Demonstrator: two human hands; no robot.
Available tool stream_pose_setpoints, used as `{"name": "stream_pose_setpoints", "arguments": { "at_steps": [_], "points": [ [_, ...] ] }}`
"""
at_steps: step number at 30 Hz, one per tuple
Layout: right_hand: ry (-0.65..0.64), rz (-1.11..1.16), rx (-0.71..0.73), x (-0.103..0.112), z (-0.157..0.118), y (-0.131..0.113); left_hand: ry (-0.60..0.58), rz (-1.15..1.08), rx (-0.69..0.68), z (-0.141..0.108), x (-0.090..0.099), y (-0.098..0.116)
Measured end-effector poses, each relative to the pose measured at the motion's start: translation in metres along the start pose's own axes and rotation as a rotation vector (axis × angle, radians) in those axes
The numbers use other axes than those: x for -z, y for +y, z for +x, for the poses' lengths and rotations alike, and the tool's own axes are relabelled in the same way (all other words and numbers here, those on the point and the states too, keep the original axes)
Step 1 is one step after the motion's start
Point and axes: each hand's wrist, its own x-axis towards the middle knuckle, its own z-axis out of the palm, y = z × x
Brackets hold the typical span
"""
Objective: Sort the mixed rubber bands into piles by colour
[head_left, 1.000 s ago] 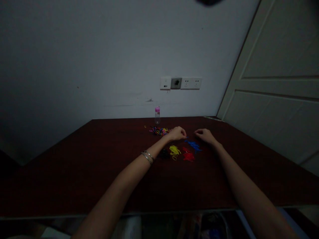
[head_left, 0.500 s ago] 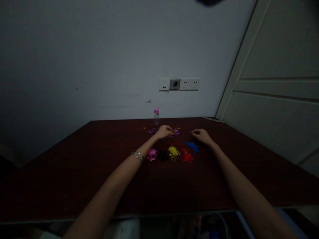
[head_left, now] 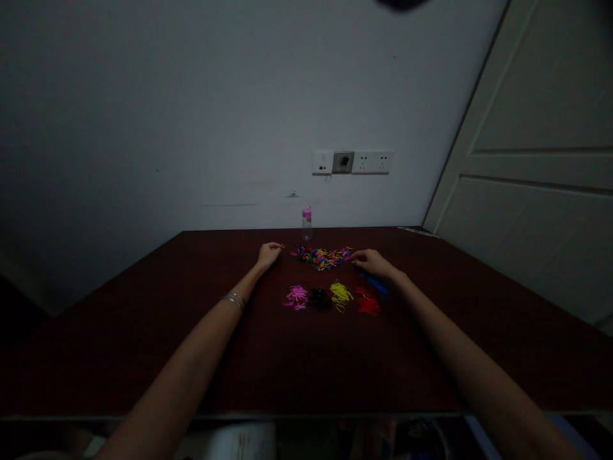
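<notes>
A mixed pile of small coloured rubber bands (head_left: 323, 258) lies toward the back of the dark red table. My left hand (head_left: 269, 254) is left of it, thumb and finger closed at a single yellow rubber band (head_left: 283, 246). At the pile's right edge is my right hand (head_left: 372, 262), its fingertips drawn together among the bands; what they pinch is too small to make out. Nearer me are sorted heaps: pink bands (head_left: 296, 296), black bands (head_left: 319, 299), yellow bands (head_left: 340, 294), red bands (head_left: 368, 301) and blue bands (head_left: 378, 283), the blue partly behind my right hand.
A clear bottle with a pink cap (head_left: 306, 223) stands behind the mixed pile. The wall behind the table (head_left: 119, 358) carries sockets (head_left: 352, 162). A pale panelled door (head_left: 536, 160) is on the right. Various items sit beneath the table's front edge.
My left hand has moved left, off the mixed pile to the lone yellow band. My right hand has shifted left to the pile's edge. The view has turned slightly left.
</notes>
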Motion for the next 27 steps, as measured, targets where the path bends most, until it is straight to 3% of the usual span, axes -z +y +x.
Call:
{"name": "stream_pose_setpoints", "arguments": {
  "at_steps": [8, 15, 21, 27],
  "points": [
    [-0.086, 0.002, 0.085, -0.012, 0.023, 0.006, -0.022, -0.003, -0.010, -0.006, -0.002, 0.006],
    [-0.105, -0.092, 0.002, -0.016, 0.035, 0.002, -0.024, -0.024, -0.018, -0.007, -0.001, 0.004],
    [-0.148, -0.164, 0.000, -0.018, 0.037, -0.002, -0.004, 0.010, -0.012, -0.009, -0.001, 0.004],
    [-0.121, -0.092, 0.014, -0.007, 0.032, 0.003, 0.005, -0.011, -0.012, -0.007, -0.001, 0.002]
  ]
}}
